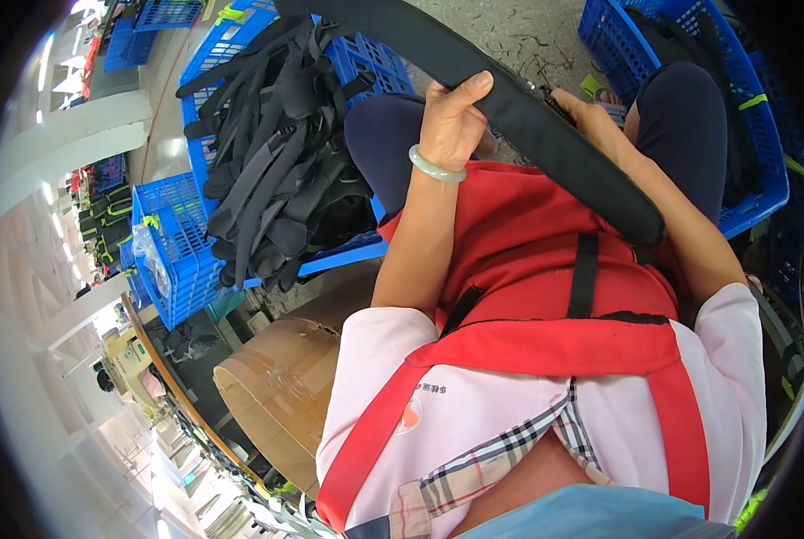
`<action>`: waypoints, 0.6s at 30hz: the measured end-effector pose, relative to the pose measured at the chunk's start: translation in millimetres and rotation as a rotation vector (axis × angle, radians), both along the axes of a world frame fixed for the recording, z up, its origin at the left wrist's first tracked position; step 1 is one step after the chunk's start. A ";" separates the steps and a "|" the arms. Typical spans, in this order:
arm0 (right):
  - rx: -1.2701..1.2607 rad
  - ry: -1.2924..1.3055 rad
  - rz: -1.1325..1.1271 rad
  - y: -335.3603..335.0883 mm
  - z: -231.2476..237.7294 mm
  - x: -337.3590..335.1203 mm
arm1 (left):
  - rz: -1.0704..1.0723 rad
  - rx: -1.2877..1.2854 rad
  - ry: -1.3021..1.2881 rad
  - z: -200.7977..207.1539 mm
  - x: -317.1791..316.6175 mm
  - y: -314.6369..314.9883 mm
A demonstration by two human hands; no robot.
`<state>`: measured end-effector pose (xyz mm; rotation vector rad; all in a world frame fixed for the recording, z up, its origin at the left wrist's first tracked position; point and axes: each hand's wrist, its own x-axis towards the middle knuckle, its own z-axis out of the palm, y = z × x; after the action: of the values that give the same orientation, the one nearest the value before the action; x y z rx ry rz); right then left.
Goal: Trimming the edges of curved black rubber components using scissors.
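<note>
A long black padded strap (559,148) runs slantwise across my lap, its rounded end lying over my right forearm. My left hand (453,117) is closed on its near edge, thumb laid on top and a pale green bangle (437,165) round the wrist. Beyond the strap, my right hand (592,121) is partly covered by it. Those fingers are curled about a small dark thing that I cannot make out. A red apron (527,211) covers my lap beneath the strap.
To the left, a blue crate (195,166) overflows with a heap of black straps (272,157). Another blue crate (750,214) with black pieces stands at my right. A cardboard box (276,377) sits near my left side. Dark scraps litter the floor (532,40).
</note>
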<state>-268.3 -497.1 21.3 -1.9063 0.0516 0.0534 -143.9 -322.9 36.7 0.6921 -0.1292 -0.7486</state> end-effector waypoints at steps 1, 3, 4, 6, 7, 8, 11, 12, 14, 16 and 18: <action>0.088 -0.029 0.009 0.4 -1.6 -0.1 | 0.002 -0.001 0.001 0.9 0.0 0.4; 0.037 -0.025 -0.003 -2.0 -1.8 0.2 | -0.022 0.009 0.002 2.7 1.7 1.5; -0.012 -0.019 -0.017 -3.5 -1.5 0.3 | -0.020 0.006 -0.001 3.5 0.5 1.5; -0.036 0.020 -0.033 -5.5 3.5 3.6 | -0.016 0.025 0.004 3.0 0.1 2.3; -0.056 0.067 -0.055 -6.3 6.0 4.6 | -0.009 0.021 -0.004 1.0 1.1 4.7; -0.066 0.060 -0.054 -7.2 4.6 2.9 | -0.025 0.008 -0.028 0.0 0.8 5.0; 0.184 0.010 -0.048 -9.5 -6.7 -1.8 | -0.021 0.013 -0.025 0.8 -1.7 2.3; 0.296 0.025 0.013 -13.0 -7.8 -2.6 | -0.001 0.040 0.010 3.4 -3.3 -0.3; 0.406 0.041 0.070 -17.9 -1.2 -3.7 | -0.004 0.029 0.014 3.0 -1.0 2.7; 0.328 0.140 -0.024 -24.2 16.9 -4.2 | -0.006 0.024 0.025 0.7 2.1 6.6; 0.308 0.146 -0.078 -31.8 28.0 -6.2 | 0.021 0.027 0.024 2.5 3.2 7.3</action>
<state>-274.6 -528.9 49.3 -1.5886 0.2058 0.1399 -140.7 -315.6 39.1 0.7086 -0.0895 -0.7391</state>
